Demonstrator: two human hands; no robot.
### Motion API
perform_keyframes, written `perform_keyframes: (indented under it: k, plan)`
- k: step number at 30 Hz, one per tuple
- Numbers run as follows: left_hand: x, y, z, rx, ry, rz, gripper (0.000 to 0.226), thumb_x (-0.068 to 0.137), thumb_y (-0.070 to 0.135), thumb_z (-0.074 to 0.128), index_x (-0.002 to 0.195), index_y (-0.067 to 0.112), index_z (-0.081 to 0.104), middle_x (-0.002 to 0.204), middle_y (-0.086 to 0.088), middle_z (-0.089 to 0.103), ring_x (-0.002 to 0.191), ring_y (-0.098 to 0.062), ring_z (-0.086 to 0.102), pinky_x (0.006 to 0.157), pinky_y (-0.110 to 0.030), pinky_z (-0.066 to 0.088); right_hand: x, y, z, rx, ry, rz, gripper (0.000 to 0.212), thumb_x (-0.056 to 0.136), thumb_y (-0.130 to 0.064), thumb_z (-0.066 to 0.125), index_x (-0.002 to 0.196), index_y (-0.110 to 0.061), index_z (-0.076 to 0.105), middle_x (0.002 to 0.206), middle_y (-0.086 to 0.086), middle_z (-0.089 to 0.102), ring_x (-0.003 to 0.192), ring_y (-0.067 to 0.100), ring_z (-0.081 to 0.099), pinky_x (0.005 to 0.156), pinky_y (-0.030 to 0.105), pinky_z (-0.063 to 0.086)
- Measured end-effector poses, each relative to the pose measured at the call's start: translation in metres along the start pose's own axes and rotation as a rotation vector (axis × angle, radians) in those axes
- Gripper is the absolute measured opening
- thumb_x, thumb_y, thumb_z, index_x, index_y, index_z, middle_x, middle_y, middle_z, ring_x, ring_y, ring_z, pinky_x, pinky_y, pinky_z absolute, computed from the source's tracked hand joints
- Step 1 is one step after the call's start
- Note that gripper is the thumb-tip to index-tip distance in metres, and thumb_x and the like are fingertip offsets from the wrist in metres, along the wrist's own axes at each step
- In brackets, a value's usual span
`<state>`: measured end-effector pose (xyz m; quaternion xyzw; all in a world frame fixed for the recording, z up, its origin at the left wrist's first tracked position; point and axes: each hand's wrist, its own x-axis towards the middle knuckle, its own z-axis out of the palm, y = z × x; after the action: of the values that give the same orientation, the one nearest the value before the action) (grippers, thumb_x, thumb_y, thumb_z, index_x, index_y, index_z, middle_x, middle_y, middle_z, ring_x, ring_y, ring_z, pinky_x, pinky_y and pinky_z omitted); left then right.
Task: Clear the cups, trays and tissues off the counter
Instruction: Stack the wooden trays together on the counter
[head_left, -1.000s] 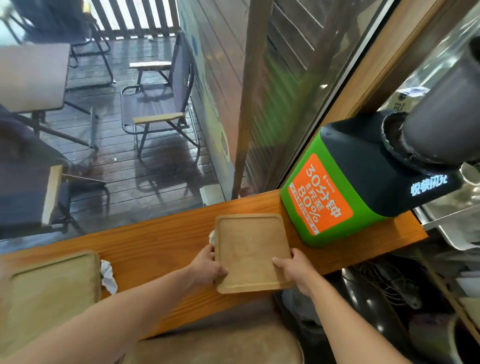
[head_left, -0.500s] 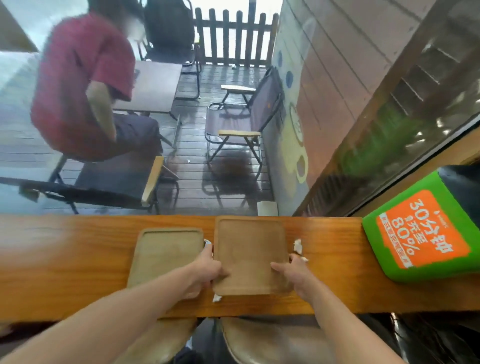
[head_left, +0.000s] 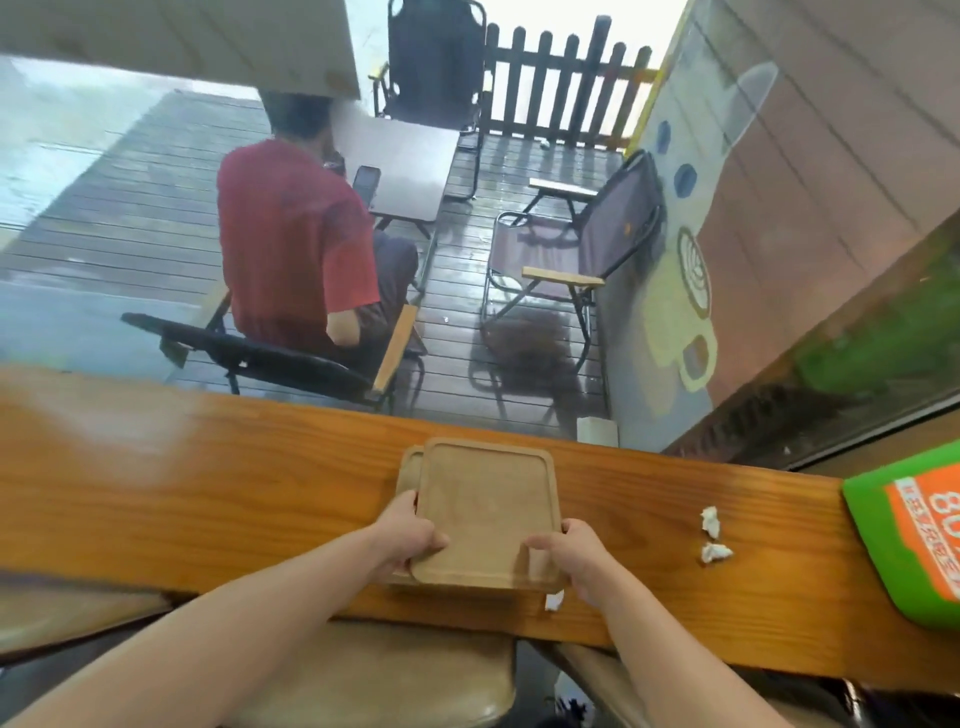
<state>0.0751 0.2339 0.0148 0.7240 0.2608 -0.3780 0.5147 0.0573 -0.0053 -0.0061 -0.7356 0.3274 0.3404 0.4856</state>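
On the counter (head_left: 208, 467), my left hand (head_left: 410, 530) and right hand (head_left: 582, 556) grip the stacked trays (head_left: 485, 509); tissue scraps (head_left: 710, 535) remain, no cups visible.

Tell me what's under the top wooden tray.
A second wooden tray lies under the top tray, only its left edge showing. A tissue scrap pokes out near the right hand. Anything else is covered.

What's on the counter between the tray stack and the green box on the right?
In the head view, two crumpled tissues lie on bare counter between the stacked trays and the green box, nearer the box.
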Motion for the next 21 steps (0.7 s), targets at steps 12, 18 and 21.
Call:
perform_keyframes:
  k: [12, 18, 21]
  plan:
    - [0.037, -0.027, -0.028, 0.255, 0.134, 0.024, 0.045, 0.078, 0.011, 0.078, 0.117, 0.019, 0.058, 0.111, 0.0, 0.065, 0.099, -0.018, 0.059, 0.08, -0.029, 0.052, 0.015, -0.004, 0.042, 0.039, -0.039, 0.009, 0.051, 0.088, -0.017, 0.072, 0.135, -0.013, 0.056, 0.122, 0.005, 0.068, 0.11, 0.025, 0.065, 0.099, 0.044, 0.054]
    - [0.043, -0.025, -0.026, 0.453, 0.228, 0.095, 0.031, 0.081, 0.015, 0.076, 0.11, 0.014, 0.064, 0.111, -0.004, 0.067, 0.101, -0.022, 0.063, 0.07, -0.025, 0.048, 0.015, -0.014, 0.045, 0.044, 0.021, 0.0, 0.052, 0.089, -0.019, 0.07, 0.138, -0.015, 0.054, 0.125, 0.004, 0.065, 0.107, 0.021, 0.063, 0.085, 0.033, 0.056]
    - [0.045, -0.023, -0.023, 0.509, 0.267, 0.108, 0.026, 0.084, 0.013, 0.073, 0.108, 0.01, 0.064, 0.112, -0.007, 0.065, 0.099, -0.023, 0.062, 0.068, -0.024, 0.047, 0.015, -0.017, 0.046, 0.039, 0.015, 0.007, 0.056, 0.089, -0.021, 0.069, 0.141, -0.014, 0.051, 0.131, 0.007, 0.061, 0.114, 0.025, 0.06, 0.1, 0.042, 0.053]
